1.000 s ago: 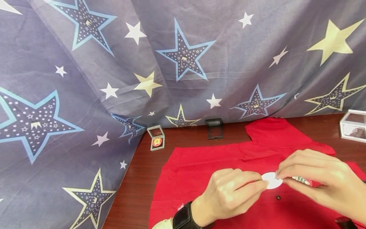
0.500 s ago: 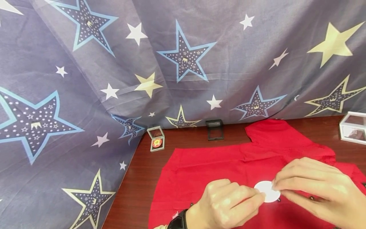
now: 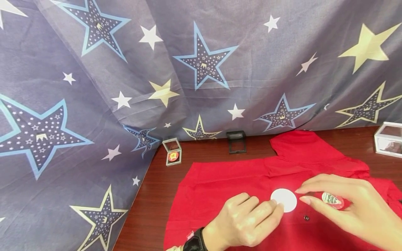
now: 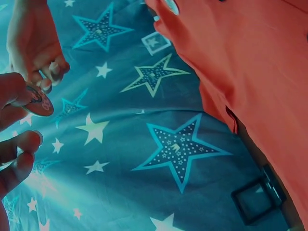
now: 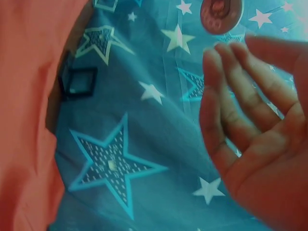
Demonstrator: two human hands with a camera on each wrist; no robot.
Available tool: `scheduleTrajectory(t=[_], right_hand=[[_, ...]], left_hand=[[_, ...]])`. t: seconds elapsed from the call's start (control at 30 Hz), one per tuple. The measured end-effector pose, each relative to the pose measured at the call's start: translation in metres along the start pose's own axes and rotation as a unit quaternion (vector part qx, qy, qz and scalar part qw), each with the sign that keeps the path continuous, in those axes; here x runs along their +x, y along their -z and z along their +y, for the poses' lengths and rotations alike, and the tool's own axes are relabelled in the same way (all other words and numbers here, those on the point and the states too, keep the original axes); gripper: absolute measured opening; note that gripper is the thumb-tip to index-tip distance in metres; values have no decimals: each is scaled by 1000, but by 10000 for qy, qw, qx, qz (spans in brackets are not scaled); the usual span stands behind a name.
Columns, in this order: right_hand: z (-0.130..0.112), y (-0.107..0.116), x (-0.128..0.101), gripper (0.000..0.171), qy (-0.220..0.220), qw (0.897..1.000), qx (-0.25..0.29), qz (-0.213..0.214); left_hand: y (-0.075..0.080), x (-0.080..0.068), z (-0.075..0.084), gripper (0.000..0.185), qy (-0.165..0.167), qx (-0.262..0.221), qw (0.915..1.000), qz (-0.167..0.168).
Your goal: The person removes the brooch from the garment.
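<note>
A flat round disc (image 3: 285, 198), white on its upper face, is pinched by its near edge between the thumb and fingers of my left hand (image 3: 246, 221). Its other face carries a printed pattern in the left wrist view, where the disc (image 4: 42, 105) juts from the fingers. My right hand (image 3: 348, 205) is just to the right, thumb and index finger parted and nothing between them. In the right wrist view the reddish printed disc (image 5: 221, 15) hangs beyond the fingertips. Behind the right hand, a round green, white and red piece (image 3: 331, 199) rests on red cloth.
Spread over the brown table (image 3: 150, 184) is a red garment (image 3: 220, 181) with a small dark round piece (image 3: 306, 218) on it. Toward the back stand an opened case (image 3: 173, 163) with a red-and-yellow disc, a black case (image 3: 237, 151) and a white box (image 3: 387, 150). A star-print curtain (image 3: 201, 101) hangs behind.
My right fingers have let go of the disc and spread apart. My left hand keeps its pinch and has drawn the disc to the left, with more of its white face showing.
</note>
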State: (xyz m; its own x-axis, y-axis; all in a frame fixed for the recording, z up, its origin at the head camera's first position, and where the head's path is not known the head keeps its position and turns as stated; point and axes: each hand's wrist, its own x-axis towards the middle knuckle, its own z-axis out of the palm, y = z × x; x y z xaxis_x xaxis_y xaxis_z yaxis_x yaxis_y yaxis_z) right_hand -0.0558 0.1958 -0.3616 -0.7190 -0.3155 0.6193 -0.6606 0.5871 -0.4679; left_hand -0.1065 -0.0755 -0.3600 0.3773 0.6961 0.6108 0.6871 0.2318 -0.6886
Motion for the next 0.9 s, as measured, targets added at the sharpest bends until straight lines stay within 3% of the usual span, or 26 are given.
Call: scheduleTrajectory(t=[0.17,0.4,0.67,0.9], right_hand=[[-3,-10,0,47,-759,9970,137,-5],[-8,-20,-4,31,-2060,9766,600,-142],[-6,-29,1,19,-2415,9663,852,-272],[-1,-34,-1,18,-2589,9530,1554,-239]], left_hand=[[-3,-3,2,15,-59,227,9996,-133],[-8,0,4,15,141,283,9989,-338],[-11,3,7,12,254,298,9986,-365],[-15,1,12,14,280,297,9980,-478]])
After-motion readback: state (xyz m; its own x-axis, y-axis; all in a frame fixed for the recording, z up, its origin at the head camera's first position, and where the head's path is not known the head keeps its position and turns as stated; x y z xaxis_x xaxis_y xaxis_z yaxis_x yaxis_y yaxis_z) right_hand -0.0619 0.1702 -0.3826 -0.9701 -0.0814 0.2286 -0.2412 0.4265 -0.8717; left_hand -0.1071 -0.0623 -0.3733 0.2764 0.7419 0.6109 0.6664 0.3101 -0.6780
